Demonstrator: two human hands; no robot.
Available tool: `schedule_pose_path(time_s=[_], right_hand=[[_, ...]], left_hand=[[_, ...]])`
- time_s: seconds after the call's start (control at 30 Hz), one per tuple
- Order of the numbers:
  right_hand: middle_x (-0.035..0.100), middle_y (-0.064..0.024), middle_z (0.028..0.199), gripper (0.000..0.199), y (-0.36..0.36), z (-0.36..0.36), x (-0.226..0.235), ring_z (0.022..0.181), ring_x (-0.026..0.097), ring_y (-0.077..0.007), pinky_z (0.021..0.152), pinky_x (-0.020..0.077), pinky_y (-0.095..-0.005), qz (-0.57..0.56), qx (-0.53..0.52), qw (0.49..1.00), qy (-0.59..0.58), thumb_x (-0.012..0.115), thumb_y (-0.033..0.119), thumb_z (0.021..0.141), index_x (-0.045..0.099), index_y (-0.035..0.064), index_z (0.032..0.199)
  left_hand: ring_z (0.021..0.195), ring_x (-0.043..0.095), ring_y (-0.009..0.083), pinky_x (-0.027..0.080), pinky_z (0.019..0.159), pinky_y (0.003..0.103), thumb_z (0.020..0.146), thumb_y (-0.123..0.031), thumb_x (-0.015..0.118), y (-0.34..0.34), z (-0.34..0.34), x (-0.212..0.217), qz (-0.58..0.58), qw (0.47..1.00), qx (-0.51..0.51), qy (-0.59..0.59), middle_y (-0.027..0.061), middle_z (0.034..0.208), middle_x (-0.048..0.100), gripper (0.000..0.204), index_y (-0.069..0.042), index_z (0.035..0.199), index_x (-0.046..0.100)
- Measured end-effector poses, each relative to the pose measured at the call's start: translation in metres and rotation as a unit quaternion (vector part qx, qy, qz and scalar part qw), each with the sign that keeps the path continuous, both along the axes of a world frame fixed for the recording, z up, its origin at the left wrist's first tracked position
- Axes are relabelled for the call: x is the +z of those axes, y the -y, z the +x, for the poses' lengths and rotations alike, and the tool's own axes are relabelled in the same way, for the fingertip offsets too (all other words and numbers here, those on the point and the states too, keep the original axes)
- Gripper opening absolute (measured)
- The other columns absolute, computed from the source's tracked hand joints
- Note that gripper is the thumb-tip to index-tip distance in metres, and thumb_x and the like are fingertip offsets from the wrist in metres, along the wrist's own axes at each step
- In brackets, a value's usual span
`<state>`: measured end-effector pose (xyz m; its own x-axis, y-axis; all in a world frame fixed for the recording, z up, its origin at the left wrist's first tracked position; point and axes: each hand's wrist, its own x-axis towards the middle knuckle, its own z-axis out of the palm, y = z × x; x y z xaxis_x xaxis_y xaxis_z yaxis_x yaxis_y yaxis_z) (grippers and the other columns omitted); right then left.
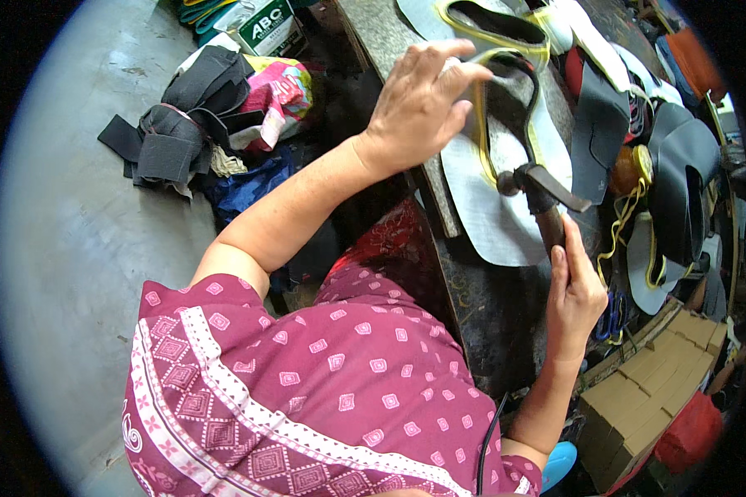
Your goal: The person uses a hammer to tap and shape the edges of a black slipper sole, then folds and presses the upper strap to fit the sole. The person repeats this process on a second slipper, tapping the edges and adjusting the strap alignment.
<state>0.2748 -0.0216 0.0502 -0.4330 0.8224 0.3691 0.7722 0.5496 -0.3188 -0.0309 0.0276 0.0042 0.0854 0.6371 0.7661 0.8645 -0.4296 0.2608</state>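
Note:
My right hand (pixel 578 290) grips a hammer (pixel 547 207) by its brown handle, with the metal head over the near part of a pale grey shoe upper piece (pixel 506 224). Yellow tape lines the opening of this piece, and a black strip runs along one side of it. My left hand (pixel 419 103) hovers at the far left edge of that opening, fingers spread. Whether its fingertips touch the taped edge I cannot tell. Just beyond lies a second pale upper piece (pixel 427 18), also edged in yellow. Both pieces rest on a grey slab on the dark workbench (pixel 493 319).
Black shoe pieces (pixel 675 190) and a yellow tape roll (pixel 630 168) crowd the bench's right side. A cardboard box (pixel 651 389) stands at lower right. On the left, dark fabric scraps (pixel 174 137) lie beside a green-and-white container (pixel 267 29). Grey floor (pixel 75 273) extends there.

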Motion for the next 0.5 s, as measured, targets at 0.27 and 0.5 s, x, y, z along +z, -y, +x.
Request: schedule_pose_path(time_s=[0.27, 0.5], right_hand=[[0.07, -0.0124, 0.088, 0.041, 0.005, 0.002, -0.005, 0.061, 0.06, -0.0291, 0.06, 0.0474, -0.0387, 0.01, 0.001, 1.0, 0.004, 0.065, 0.02, 0.095, 0.064, 0.0169, 0.135], [0.071, -0.0135, 0.091, 0.039, 0.003, 0.0, -0.004, 0.067, 0.065, -0.0296, 0.063, 0.0499, -0.0389, 0.008, -0.008, 1.0, 0.0, 0.066, 0.019, 0.095, 0.065, 0.0169, 0.134]], left_hand=[[0.119, 0.057, 0.0345, 0.04, 0.108, 0.044, 0.081, -0.006, 0.07, -0.033, -0.02, -0.006, -0.108, 0.994, -0.023, -0.017, 0.0195, 0.127, 0.059, 0.061, -0.005, 0.139, 0.049], [0.116, 0.062, 0.023, 0.037, 0.116, 0.048, 0.081, -0.012, 0.072, 0.002, 0.017, 0.022, -0.03, 0.956, -0.216, -0.194, 0.0074, 0.117, 0.066, 0.045, -0.012, 0.125, 0.063]])
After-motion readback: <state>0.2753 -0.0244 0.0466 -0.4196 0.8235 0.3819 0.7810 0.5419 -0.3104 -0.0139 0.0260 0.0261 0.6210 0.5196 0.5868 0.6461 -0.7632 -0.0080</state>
